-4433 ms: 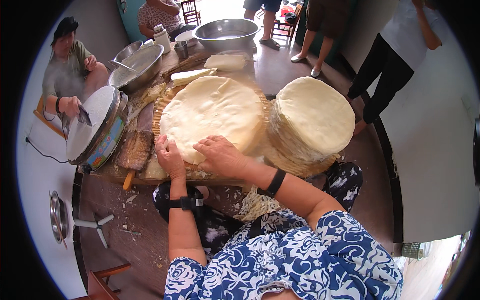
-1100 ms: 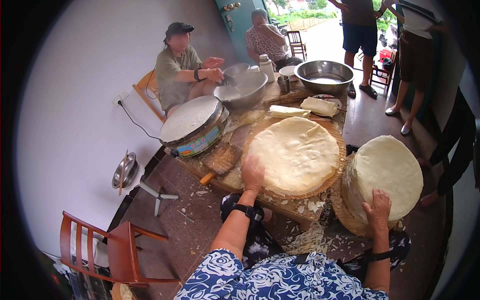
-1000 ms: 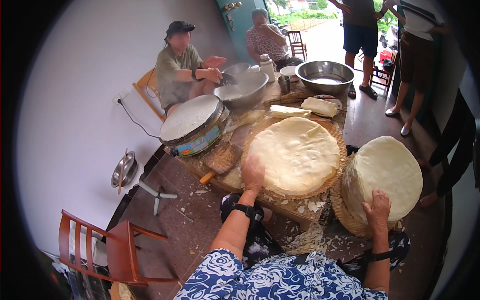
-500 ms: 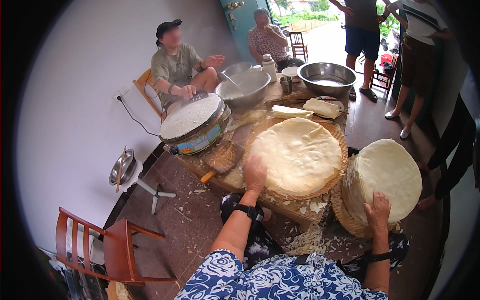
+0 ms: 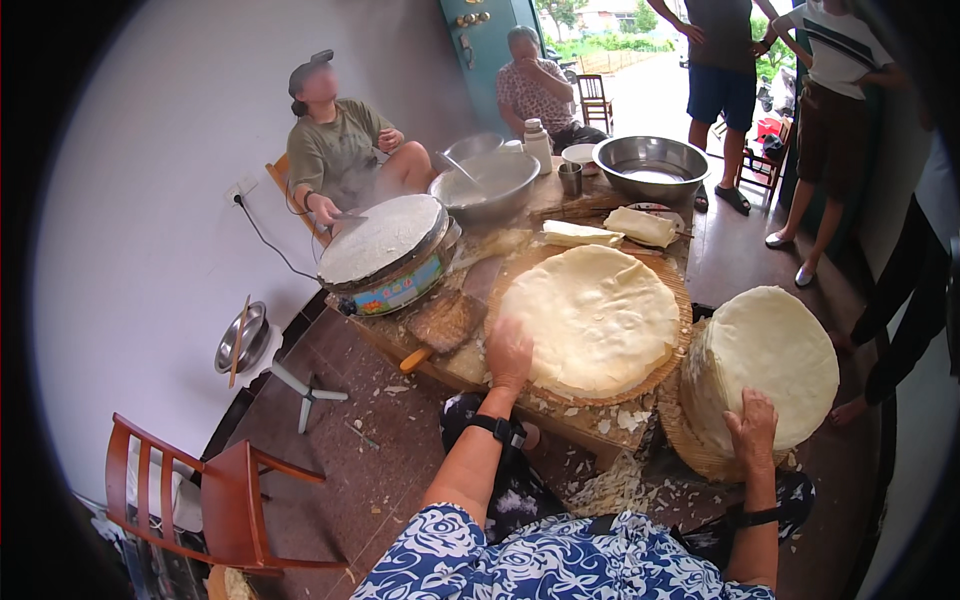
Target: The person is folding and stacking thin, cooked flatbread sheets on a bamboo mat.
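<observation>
On a woven round mat (image 5: 684,345) lies a stack of thin round flatbreads (image 5: 590,320), pale and wrinkled on top. My left hand (image 5: 510,352) is at that stack's left edge, its fingers smeared by motion. To the right, a much taller stack of flatbreads (image 5: 772,360) stands on another woven base (image 5: 690,440). My right hand (image 5: 752,425) rests against its near edge, fingers extended onto the top sheet and apart. Across the table a co-worker's hand (image 5: 322,210) holds a flat scraper (image 5: 348,216) at the edge of a round griddle (image 5: 385,240) coated with pale batter.
Behind the griddle sits a metal batter bowl (image 5: 500,190) with a ladle. Folded flatbreads (image 5: 640,226), a wide steel basin (image 5: 652,165) and a brush with an orange handle (image 5: 440,325) are on the wooden table. Crumbs litter the floor. A wooden chair (image 5: 235,500) stands lower left.
The co-worker at the griddle has leaned left, and their raised hand has come down near the chest. Steam now rises by the griddle. My hands have barely shifted.
</observation>
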`<state>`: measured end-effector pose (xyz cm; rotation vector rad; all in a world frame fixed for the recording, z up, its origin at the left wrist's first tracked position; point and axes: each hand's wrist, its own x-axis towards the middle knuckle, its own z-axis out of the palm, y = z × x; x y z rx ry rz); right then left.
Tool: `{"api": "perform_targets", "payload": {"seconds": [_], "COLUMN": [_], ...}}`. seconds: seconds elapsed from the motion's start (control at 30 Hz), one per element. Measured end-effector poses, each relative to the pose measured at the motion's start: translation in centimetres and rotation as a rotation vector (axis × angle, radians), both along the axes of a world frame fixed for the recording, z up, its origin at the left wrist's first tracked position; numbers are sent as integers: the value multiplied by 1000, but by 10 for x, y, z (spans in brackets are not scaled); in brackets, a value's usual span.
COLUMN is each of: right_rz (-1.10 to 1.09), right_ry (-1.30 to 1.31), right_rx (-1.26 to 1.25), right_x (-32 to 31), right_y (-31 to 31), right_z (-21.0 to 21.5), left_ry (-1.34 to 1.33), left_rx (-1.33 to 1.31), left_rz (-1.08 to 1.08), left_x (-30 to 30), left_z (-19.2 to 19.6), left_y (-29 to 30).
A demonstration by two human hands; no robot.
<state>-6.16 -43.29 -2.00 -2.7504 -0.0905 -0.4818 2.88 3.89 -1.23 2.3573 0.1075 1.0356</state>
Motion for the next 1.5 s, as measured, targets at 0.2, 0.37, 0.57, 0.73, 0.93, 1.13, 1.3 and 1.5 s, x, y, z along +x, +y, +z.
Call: {"api": "perform_targets", "payload": {"seconds": [0.2,0.37,0.57,0.73,0.93,1.13,1.3,1.5], "right_rz": [0,-3,-3,9,40,43,56,55], "right_ry": [14,14,32,26,-9,-17,-43,-33], "right_rx": [4,-1,26,38,8,27,59,132], "right_x": [2,3,4,6,8,8,10,5], "right_y": [-3,-5,-7,-9,-11,-8,-8,-7], "right_z": [-2,-5,-4,-5,-8,-5,-2,3], "left_ry": [23,23,12,-12,-5,-9,-17,-12], "left_rx": [-35,-42,-43,-36,-58,-33,-29,-36], "left_rz": [-3,-14,-9,-14,-31,-25,-19,-15], "left_x": [-1,-2,0,-1,-4,-3,-1,-7], "left_z": [4,5,3,3,6,7,7,7], "left_y": [-3,-3,-2,-2,-3,-3,-1,-2]}}
